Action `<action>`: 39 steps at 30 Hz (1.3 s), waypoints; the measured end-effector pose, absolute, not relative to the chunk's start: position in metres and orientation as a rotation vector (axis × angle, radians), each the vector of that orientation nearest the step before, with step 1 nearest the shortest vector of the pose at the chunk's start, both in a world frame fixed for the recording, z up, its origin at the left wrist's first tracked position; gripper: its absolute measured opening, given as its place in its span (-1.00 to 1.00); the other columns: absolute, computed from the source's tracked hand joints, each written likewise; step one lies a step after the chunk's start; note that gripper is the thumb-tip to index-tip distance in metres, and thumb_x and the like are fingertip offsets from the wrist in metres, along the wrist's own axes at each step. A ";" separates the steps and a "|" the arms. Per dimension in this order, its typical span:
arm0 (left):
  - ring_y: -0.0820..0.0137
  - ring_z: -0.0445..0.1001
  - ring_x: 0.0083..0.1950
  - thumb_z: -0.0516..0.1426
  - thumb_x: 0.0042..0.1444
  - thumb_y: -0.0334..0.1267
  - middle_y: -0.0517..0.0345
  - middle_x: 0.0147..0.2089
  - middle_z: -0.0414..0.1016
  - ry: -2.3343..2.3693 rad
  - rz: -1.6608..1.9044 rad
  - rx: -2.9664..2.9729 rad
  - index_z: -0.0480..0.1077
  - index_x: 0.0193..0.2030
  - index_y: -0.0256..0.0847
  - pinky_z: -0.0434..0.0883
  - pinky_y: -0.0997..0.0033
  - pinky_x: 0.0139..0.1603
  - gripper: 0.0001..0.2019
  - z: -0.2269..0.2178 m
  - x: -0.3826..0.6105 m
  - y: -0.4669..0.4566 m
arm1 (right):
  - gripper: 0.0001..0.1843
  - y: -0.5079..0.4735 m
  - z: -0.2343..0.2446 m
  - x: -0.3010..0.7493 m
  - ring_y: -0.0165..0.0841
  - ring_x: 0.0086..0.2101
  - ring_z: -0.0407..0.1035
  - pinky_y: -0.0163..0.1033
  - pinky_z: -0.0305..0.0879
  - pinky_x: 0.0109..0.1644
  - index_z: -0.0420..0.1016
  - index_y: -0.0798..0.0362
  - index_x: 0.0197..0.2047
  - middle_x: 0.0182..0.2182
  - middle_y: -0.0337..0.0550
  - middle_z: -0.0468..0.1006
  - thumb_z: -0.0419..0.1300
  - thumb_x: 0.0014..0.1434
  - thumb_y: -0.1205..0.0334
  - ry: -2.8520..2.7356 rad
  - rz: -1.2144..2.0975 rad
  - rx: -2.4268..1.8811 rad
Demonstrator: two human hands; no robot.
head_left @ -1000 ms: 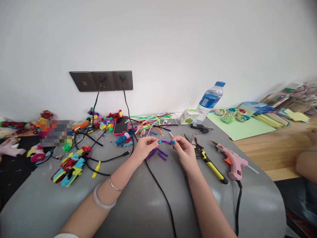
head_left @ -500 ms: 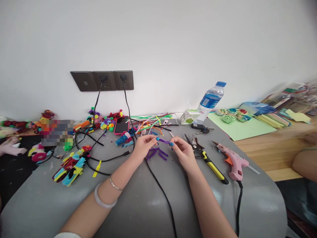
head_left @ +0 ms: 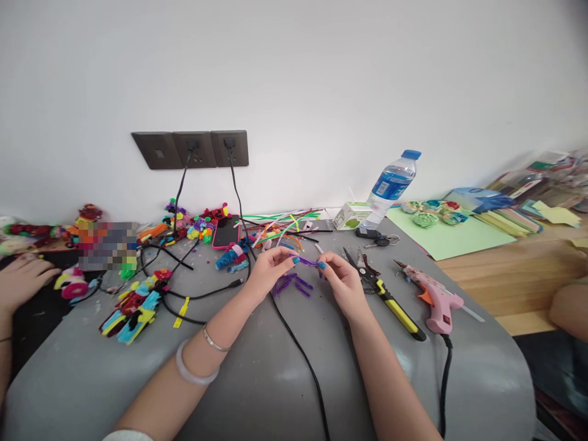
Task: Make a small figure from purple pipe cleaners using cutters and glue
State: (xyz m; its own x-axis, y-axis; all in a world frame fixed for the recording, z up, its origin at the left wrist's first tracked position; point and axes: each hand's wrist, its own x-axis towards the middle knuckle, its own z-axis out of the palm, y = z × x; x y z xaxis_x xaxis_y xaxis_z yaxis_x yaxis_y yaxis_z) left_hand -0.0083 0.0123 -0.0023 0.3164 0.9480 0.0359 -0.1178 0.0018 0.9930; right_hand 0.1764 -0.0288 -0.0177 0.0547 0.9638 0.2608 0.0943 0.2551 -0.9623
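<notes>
Over the middle of the grey table (head_left: 257,380), left hand (head_left: 275,267) and right hand (head_left: 339,277) pinch opposite ends of a purple strip (head_left: 307,261), just beyond smaller purple pieces (head_left: 302,290). Shaping it seems underway; the next move likely calls for light, steady fingertips.

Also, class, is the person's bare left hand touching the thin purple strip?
Touching. The head view shows the left hand pinching the purple strip, which emerges beside the thumb's blue nail.
</notes>
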 end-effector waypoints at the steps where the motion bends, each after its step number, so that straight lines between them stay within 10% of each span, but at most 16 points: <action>1: 0.47 0.36 -0.36 0.32 -0.04 -0.07 0.14 -0.33 0.47 0.857 1.051 1.325 0.52 -0.21 -0.27 0.31 0.51 -0.36 -0.67 -0.001 -0.009 0.012 | -0.68 -0.029 -0.018 0.177 -0.39 -0.45 0.13 -0.28 0.08 -0.37 0.40 0.01 -0.33 -0.44 -0.24 0.31 0.19 0.22 -0.08 -1.325 0.924 -1.102; 39: 0.46 0.38 -0.33 0.16 0.07 -0.25 0.13 -0.29 0.46 0.951 1.047 1.569 0.44 -0.25 -0.26 0.32 0.51 -0.34 -0.86 -0.008 -0.009 0.010 | -0.66 -0.029 -0.019 0.176 -0.39 -0.45 0.15 -0.27 0.11 -0.37 0.39 0.00 -0.34 -0.44 -0.24 0.31 0.19 0.21 -0.11 -1.332 0.932 -1.106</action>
State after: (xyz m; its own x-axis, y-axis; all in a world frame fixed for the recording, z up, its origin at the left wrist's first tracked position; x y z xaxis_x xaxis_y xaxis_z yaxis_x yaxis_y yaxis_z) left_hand -0.0088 0.0104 -0.0078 0.3204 0.9315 0.1722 0.0818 -0.2083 0.9746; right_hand 0.1759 -0.0288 -0.0187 0.0533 0.9652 0.2560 0.0900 0.2507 -0.9639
